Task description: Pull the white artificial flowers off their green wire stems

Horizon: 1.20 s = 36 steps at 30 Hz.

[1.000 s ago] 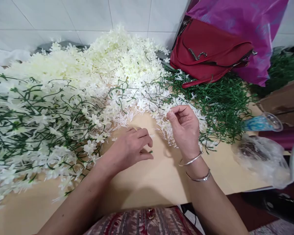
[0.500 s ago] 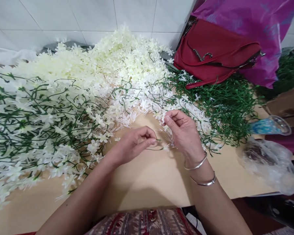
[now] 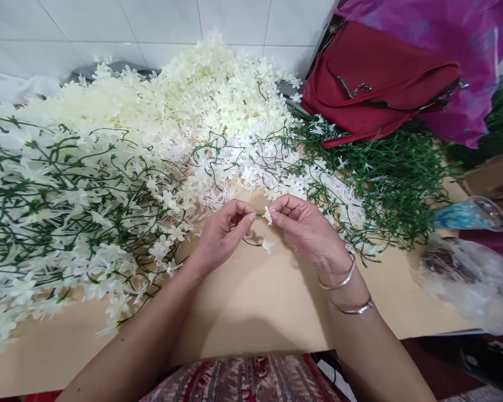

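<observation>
Between finger and thumb, my left hand (image 3: pixel 228 230) pinches a thin green artificial flower stem (image 3: pixel 251 242). A white blossom (image 3: pixel 267 244) hangs on the end of one of its branches. My right hand (image 3: pixel 302 224), with two bangles at the wrist, is closed on a small white artificial flower (image 3: pixel 268 215) at the tip of another branch. Both hands are close together above the table (image 3: pixel 255 301). Just beyond them lie loose white flowers (image 3: pixel 251 170) and white stamen pieces (image 3: pixel 222 198).
Flowered green stems (image 3: pixel 79 206) are heaped at the left, with a pile of cream petals (image 3: pixel 209 84) along the tiled wall. Bare green stems (image 3: pixel 402 184) lie at the right under a red handbag (image 3: pixel 381 84). Nearby are a plastic cup (image 3: pixel 471 214) and a clear bag (image 3: pixel 465 279).
My hands have come together. The right hand has brought a white flower to the branch tip in my left hand, which has moved slightly up.
</observation>
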Each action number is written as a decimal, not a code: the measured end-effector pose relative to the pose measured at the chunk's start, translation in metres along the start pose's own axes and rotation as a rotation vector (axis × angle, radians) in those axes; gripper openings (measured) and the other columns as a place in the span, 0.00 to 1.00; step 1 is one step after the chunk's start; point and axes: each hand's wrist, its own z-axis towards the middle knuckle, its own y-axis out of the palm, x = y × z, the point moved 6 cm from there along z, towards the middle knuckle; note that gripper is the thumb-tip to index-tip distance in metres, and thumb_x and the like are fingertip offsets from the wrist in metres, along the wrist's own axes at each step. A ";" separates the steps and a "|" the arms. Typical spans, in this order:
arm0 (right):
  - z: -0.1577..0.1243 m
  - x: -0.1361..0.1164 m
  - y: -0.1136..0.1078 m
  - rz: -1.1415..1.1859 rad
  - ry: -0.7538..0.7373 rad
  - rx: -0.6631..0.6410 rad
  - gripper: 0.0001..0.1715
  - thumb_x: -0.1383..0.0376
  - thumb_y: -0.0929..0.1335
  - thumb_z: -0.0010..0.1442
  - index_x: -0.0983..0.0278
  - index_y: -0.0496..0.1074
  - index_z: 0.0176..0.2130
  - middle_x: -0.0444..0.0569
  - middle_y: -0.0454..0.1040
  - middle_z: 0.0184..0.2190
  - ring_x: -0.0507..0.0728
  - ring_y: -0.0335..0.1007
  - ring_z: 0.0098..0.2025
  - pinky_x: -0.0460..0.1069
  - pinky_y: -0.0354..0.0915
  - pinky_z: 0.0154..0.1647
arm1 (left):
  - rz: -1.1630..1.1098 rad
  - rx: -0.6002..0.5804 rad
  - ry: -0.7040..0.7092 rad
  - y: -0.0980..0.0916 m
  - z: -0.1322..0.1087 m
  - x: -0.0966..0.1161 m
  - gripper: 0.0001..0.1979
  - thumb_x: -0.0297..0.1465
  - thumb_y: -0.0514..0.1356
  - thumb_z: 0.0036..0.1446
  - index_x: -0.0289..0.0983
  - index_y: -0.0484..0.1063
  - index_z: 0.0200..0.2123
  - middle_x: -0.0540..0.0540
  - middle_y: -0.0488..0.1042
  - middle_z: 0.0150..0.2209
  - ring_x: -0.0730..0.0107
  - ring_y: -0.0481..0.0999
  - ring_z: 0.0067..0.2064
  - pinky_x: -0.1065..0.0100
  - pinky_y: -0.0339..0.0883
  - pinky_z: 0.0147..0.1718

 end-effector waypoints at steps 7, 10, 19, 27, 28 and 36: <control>0.001 0.002 -0.001 -0.015 -0.017 0.046 0.22 0.51 0.83 0.46 0.61 0.77 0.31 0.42 0.75 0.26 0.51 0.67 0.28 0.48 0.66 0.30 | -0.008 0.004 0.009 0.001 0.000 0.001 0.12 0.40 0.63 0.67 0.37 0.72 0.39 0.50 0.74 0.28 0.72 0.76 0.30 0.70 0.68 0.31; 0.000 0.003 -0.001 -0.047 -0.021 0.053 0.22 0.51 0.82 0.47 0.62 0.77 0.31 0.42 0.74 0.25 0.51 0.66 0.27 0.47 0.64 0.28 | -0.007 0.019 0.003 0.001 0.000 -0.001 0.11 0.39 0.64 0.66 0.37 0.74 0.40 0.50 0.76 0.29 0.72 0.77 0.30 0.70 0.69 0.31; 0.001 0.006 0.005 -0.118 -0.049 0.075 0.23 0.49 0.81 0.48 0.61 0.76 0.31 0.41 0.71 0.22 0.50 0.62 0.24 0.46 0.59 0.23 | 0.033 0.120 -0.020 0.004 -0.006 -0.012 0.10 0.38 0.63 0.67 0.37 0.74 0.41 0.48 0.79 0.32 0.69 0.82 0.33 0.70 0.72 0.32; 0.002 0.012 0.006 -0.113 -0.019 0.065 0.21 0.51 0.81 0.50 0.62 0.76 0.32 0.41 0.72 0.23 0.50 0.63 0.23 0.46 0.57 0.21 | 0.049 0.112 -0.019 0.005 -0.007 -0.014 0.08 0.37 0.61 0.68 0.38 0.72 0.42 0.49 0.79 0.34 0.71 0.82 0.33 0.72 0.71 0.31; 0.002 0.013 0.006 -0.119 -0.010 0.062 0.21 0.51 0.81 0.51 0.62 0.76 0.32 0.41 0.71 0.22 0.50 0.62 0.22 0.46 0.56 0.21 | 0.043 0.111 -0.019 0.005 -0.006 -0.014 0.08 0.37 0.61 0.68 0.38 0.72 0.42 0.48 0.79 0.35 0.71 0.82 0.33 0.72 0.71 0.31; 0.004 0.012 0.007 -0.108 -0.008 0.037 0.23 0.49 0.80 0.50 0.62 0.74 0.34 0.38 0.69 0.21 0.49 0.59 0.22 0.45 0.55 0.21 | 0.014 0.107 -0.027 0.005 -0.004 -0.017 0.11 0.40 0.62 0.67 0.38 0.73 0.42 0.48 0.79 0.33 0.69 0.82 0.34 0.71 0.72 0.34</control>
